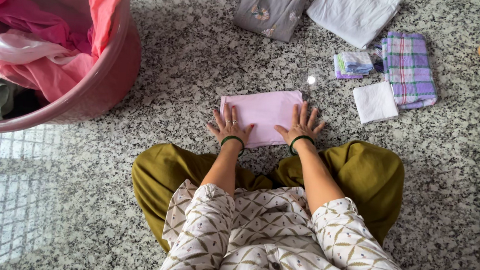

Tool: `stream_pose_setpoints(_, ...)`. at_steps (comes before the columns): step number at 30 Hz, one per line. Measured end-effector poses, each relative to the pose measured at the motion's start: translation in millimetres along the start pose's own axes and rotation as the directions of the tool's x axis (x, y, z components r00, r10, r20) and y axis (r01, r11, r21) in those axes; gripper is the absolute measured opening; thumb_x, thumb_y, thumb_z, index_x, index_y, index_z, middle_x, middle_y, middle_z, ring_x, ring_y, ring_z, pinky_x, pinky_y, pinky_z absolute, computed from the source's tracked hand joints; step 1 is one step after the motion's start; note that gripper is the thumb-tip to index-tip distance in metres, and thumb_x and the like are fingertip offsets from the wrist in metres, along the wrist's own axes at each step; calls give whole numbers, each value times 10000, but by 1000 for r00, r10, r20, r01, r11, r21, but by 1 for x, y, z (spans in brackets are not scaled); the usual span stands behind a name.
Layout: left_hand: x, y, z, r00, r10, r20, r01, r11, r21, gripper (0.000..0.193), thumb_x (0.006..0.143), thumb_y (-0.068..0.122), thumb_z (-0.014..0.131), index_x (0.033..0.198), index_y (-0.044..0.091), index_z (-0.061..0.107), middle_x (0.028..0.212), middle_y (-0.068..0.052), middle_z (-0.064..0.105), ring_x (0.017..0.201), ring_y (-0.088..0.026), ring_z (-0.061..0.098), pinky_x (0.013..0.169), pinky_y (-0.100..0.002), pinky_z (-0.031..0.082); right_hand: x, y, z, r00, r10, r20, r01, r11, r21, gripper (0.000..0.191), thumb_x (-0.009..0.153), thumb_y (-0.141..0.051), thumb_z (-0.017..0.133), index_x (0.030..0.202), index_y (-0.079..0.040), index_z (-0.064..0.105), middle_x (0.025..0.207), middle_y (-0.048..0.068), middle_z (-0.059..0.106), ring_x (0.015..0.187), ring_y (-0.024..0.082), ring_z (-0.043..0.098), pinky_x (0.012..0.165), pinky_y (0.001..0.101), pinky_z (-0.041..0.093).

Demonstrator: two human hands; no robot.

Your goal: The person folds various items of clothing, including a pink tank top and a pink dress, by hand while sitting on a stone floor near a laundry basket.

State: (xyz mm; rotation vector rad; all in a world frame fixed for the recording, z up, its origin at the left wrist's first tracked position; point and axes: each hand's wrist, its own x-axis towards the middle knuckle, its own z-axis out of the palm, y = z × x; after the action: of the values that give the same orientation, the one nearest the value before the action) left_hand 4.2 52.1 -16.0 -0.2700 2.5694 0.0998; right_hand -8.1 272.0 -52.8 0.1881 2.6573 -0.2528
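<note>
Folded pink cloth on granite floor, right of pink tub; long axis left-right. Left hand and right hand spread flat, pressing cloth's near corners.

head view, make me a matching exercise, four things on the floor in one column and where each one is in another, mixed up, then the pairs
Things:
1. pink folded cloth
2. pink tub
3. checked purple cloth
4. grey flowered garment

Places:
a. top middle, left of the white folded cloth
b. far left, full of pink and green laundry
c. under both hands, left hand and right hand pressing flat on it
d. right side, beside the small white square

Pairs: 1-c, 2-b, 3-d, 4-a
</note>
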Motion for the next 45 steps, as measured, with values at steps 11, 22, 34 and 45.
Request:
stream_pose_setpoints(11, 2, 6, -7, 966, -190, -178, 125, 938, -323, 1044, 934, 617, 607, 1665, 146, 29, 1717, -127, -66, 1555, -387, -106, 1184, -751, 55, 8, 7, -2, 955, -11, -295, 49, 991, 122, 1045, 884, -698, 634, 1656, -162, 178, 1721, 178, 19, 1574, 435, -13, 1218, 738, 56)
stream_pose_setpoints(22, 52, 25, 50, 765, 362, -532, -452, 891, -44, 684, 1000, 292, 535, 1624, 174, 281, 1749, -69, 122, 1607, -381, 28, 1274, -628, 47, 24, -36, 34, 836, -475, -275, 486, 873, -30, 811, 861, -256, 711, 1572, -111, 349, 1721, 94, 105, 1577, 408, -23, 1230, 671, 92)
stream_pose_setpoints(34, 47, 32, 31, 951, 228, -206, -242, 969, -45, 751, 1008, 632, 324, 1648, 298, 114, 1730, -4, -22, 1579, -328, -77, 1220, -666, -30, 36, -29, 15, 962, -258, -95, 252, 965, -71, 1270, 693, -728, 747, 1649, -175, 119, 1727, 92, -67, 1572, 369, -106, 1215, 677, 15)
stream_pose_setpoints(45, 40, 7, 10, 977, -69, -204, 42, 990, -133, 861, 993, 693, 282, 1652, 192, 48, 1728, -21, -53, 1567, -333, -125, 1192, -717, 13, 44, -2, 8, 988, -116, -101, 111, 992, -52, 1526, 546, -955, 649, 1638, -117, -11, 1719, 119, -117, 1552, 357, -164, 1204, 670, -9)
